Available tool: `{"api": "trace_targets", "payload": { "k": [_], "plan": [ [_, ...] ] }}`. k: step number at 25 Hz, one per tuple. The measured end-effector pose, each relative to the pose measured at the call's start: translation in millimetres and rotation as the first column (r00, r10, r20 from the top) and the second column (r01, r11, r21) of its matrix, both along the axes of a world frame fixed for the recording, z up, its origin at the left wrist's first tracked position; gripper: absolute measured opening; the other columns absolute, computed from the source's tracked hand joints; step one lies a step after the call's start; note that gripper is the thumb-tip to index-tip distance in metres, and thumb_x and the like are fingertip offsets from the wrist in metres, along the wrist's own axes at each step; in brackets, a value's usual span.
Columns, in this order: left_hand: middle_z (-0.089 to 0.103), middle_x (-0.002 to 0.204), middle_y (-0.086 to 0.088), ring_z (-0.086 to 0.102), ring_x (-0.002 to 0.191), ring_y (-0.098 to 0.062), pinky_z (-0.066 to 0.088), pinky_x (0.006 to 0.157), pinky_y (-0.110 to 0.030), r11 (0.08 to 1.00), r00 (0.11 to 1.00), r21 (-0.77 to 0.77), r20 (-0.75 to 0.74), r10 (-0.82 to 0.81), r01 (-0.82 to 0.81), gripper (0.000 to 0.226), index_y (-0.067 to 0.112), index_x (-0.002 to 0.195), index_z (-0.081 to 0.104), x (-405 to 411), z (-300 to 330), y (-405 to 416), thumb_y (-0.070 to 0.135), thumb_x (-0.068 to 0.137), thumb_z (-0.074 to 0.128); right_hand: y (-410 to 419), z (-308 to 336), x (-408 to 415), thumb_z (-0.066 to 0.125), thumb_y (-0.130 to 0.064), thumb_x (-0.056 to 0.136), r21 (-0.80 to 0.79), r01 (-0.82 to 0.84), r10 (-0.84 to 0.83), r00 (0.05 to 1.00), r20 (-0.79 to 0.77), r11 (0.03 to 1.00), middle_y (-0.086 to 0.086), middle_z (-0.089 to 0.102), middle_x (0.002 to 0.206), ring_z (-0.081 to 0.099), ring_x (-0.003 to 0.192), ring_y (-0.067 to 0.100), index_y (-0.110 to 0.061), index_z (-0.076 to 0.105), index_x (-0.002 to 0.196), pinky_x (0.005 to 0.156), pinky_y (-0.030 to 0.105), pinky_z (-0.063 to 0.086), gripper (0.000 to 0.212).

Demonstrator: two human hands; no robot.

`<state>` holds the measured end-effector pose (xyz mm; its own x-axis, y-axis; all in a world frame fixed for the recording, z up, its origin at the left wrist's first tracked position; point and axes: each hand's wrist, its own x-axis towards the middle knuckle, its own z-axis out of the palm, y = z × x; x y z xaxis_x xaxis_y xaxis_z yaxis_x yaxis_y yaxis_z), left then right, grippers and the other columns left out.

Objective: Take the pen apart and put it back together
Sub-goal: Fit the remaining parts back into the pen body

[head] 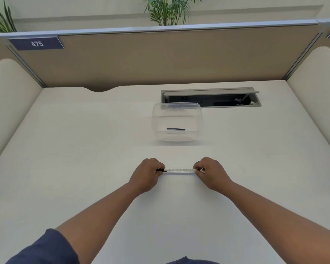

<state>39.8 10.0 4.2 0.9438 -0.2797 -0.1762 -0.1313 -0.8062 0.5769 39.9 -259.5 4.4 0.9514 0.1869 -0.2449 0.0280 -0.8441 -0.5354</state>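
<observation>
You face a white worktop (74, 149). A clear plastic container (176, 121) stands near its middle. Just behind the container, to its right, an open cable hatch (211, 97) is set into the surface. Behind that rises a tan partition (160, 58), with a "475" label (36, 43) far left of the container. Plants (168, 10) stand beyond, perhaps palms.
</observation>
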Motion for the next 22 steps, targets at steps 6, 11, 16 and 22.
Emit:
{"api": "trace_targets", "payload": {
  "k": [6, 11, 16, 22],
  "plan": [
    [0.066, 0.098, 0.007, 0.059, 0.094, -0.016, 0.051, 0.086, -0.037, 0.995, 0.990, -0.037, -0.110, 0.093, -0.098, 0.014, 0.022, 0.097, 0.074, 6.4, -11.3, -3.0, 0.013, 0.088, 0.067, -0.1, -8.3, 5.4, 0.062, -0.015, 0.088, 0.022, 0.054, -0.052, 0.996, -0.067, 0.998, -0.004, 0.061, 0.090, 0.058, 0.086, 0.017, -0.020, 0.074, 0.094, 0.079, 0.034, 0.050, 0.015],
    [0.065, 0.101, 0.006, 0.061, 0.093, -0.016, 0.052, 0.086, -0.036, 0.990, 0.978, -0.028, -0.162, 0.130, -0.137, 0.014, 0.023, 0.093, 0.073, 12.3, -12.1, -6.1, 0.012, 0.086, 0.070, 2.0, -11.6, 7.5, 0.063, -0.009, 0.086, 0.046, 0.101, -0.096, 0.991, -0.098, 0.994, -0.005, 0.059, 0.086, 0.059, 0.086, 0.018, -0.018, 0.075, 0.091, 0.078, 0.033, 0.050, 0.016],
    [0.064, 0.101, 0.006, 0.061, 0.093, -0.016, 0.051, 0.086, -0.033, 0.988, 0.970, -0.032, -0.200, 0.139, -0.149, 0.015, 0.024, 0.093, 0.074, 15.5, -12.2, -6.0, 0.011, 0.084, 0.073, 1.5, -12.2, 8.8, 0.065, -0.008, 0.084, 0.071, 0.131, -0.122, 0.985, -0.120, 0.989, -0.007, 0.059, 0.086, 0.060, 0.087, 0.018, -0.017, 0.075, 0.092, 0.079, 0.032, 0.051, 0.016],
    [0.062, 0.107, 0.004, 0.060, 0.097, -0.017, 0.051, 0.090, -0.035, 0.989, 0.970, -0.031, -0.202, 0.136, -0.145, 0.022, 0.021, 0.103, 0.072, 11.8, -6.5, -4.4, 0.014, 0.083, 0.075, 0.2, -7.7, 6.0, 0.066, -0.007, 0.084, 0.076, 0.137, -0.125, 0.982, -0.139, 0.988, 0.001, 0.061, 0.098, 0.059, 0.091, 0.019, -0.016, 0.072, 0.101, 0.083, 0.030, 0.049, 0.020]
  ]
}}
